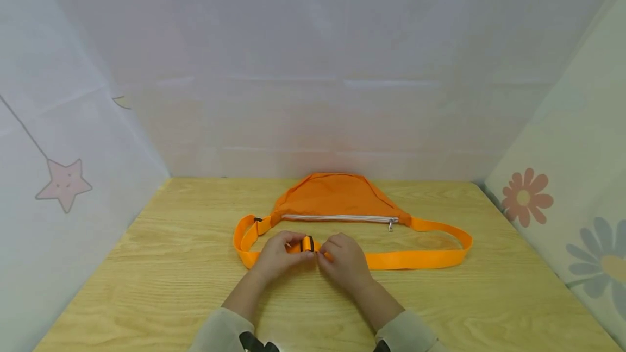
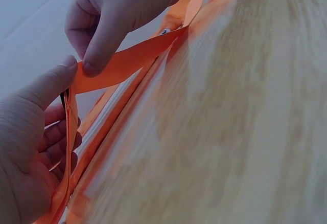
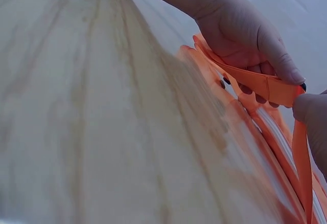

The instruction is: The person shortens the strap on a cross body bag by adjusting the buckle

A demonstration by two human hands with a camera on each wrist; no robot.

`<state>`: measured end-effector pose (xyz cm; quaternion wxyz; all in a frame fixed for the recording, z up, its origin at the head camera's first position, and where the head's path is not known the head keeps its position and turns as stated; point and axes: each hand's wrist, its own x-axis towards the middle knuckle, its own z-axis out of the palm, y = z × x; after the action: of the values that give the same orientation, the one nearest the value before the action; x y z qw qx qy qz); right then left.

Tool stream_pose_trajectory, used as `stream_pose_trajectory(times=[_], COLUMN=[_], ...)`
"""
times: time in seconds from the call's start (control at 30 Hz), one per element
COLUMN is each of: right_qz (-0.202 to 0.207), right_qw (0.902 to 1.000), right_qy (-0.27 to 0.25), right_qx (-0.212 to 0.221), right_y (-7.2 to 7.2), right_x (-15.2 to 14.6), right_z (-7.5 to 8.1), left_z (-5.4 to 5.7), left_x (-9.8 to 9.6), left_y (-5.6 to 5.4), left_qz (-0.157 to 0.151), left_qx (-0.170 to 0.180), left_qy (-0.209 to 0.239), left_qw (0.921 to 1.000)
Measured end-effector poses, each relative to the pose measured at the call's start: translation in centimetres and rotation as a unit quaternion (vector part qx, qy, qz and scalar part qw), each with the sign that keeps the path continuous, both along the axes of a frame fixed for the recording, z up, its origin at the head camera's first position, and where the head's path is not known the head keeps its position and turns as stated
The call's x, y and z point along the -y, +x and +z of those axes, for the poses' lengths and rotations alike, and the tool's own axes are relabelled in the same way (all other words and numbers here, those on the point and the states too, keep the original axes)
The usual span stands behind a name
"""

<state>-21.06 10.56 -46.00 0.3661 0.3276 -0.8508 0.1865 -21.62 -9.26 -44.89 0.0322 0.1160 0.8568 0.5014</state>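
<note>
Btwn hands (image 1: 276,257) (image 1: 344,261), orange strap (image 1: 415,259) partly hides blk buckle (image 1: 312,244).

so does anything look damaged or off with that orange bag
Nothing stands out: the orange bag rests on the table with no visible tear or spill, its zipper looks closed, and no knot shows in the strap.
</note>
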Motion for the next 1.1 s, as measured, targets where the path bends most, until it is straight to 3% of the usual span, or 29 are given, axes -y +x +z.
stream_pose_trajectory(times=[0.2, 0.67, 0.97, 1.1], right_qz=[0.003, -0.002, -0.037, -0.038], right_qw=[0.9998, 1.0000, 0.9969, 0.9969], right_qy=[-0.002, -0.004, 0.016, 0.014], right_qx=[-0.017, -0.006, 0.067, 0.067], right_y=[0.20, 0.28, 0.48, 0.52], right_x=[0.45, 0.52, 0.39, 0.33], right_z=[-0.18, -0.14, -0.13, -0.17], left_z=[-0.13, -0.19, -0.24, -0.26], left_x=[-0.02, 0.02, -0.05, -0.09], left_y=[0.09, 0.21, 0.15, 0.09], left_qz=[-0.020, -0.013, -0.004, 0.004], left_qx=[0.003, -0.014, -0.021, -0.027], left_qy=[-0.001, 0.030, 0.037, 0.049], left_qw=[0.9998, 0.9994, 0.9991, 0.9984])
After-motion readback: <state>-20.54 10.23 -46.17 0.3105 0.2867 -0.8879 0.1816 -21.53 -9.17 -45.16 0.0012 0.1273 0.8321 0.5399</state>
